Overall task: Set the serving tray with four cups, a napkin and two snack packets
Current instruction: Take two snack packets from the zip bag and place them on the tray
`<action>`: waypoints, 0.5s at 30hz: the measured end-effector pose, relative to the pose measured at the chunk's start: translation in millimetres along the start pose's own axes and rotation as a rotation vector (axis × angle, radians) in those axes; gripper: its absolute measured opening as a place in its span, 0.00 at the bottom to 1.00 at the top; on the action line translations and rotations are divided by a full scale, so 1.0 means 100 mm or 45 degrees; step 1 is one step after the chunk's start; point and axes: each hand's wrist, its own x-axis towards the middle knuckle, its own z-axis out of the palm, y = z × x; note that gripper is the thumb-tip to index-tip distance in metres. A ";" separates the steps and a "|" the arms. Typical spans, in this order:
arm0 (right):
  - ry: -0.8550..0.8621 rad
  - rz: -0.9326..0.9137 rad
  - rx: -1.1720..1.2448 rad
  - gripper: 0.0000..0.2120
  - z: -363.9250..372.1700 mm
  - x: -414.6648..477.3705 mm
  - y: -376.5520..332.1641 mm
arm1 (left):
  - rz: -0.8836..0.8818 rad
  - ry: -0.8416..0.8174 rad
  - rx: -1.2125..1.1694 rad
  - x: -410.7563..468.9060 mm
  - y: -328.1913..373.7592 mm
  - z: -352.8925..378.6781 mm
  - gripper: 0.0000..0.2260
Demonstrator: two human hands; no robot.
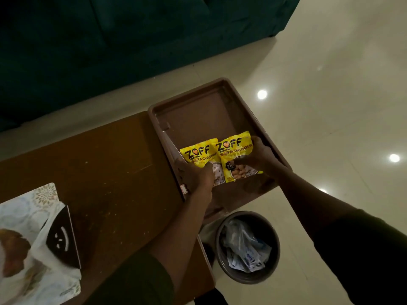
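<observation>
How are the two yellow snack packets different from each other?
The right packet lies on top, overlapping the left packet. The right packet is held by the right hand, the left packet by the left hand. Both are yellow, say ZOFF, and sit at the tray's near end.

Brown tray (198, 111) at table (110, 155) end, overhanging edge. Two yellow packets (220, 155) side by side in tray, right overlapping left. Left hand (193, 175) on left packet, right hand (257, 157) gripping right packet. Bin (246, 245) on floor below.
</observation>
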 end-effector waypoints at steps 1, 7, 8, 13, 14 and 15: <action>0.012 0.024 0.010 0.43 -0.01 0.01 0.01 | 0.006 0.011 0.026 0.01 0.00 0.00 0.40; -0.059 -0.059 0.200 0.22 -0.05 -0.06 0.02 | 0.057 -0.096 0.068 -0.01 -0.03 -0.04 0.25; -0.038 -0.055 0.231 0.20 -0.05 -0.07 0.01 | 0.069 -0.114 0.062 -0.03 -0.03 -0.05 0.25; -0.035 -0.036 0.324 0.17 -0.06 -0.13 -0.02 | 0.114 -0.137 0.051 -0.05 -0.03 -0.12 0.19; -0.013 -0.047 0.325 0.17 -0.06 -0.15 -0.03 | 0.140 -0.126 0.053 -0.04 -0.02 -0.17 0.18; 0.018 -0.070 0.332 0.17 -0.06 -0.17 -0.04 | 0.169 -0.120 0.057 -0.02 -0.02 -0.22 0.18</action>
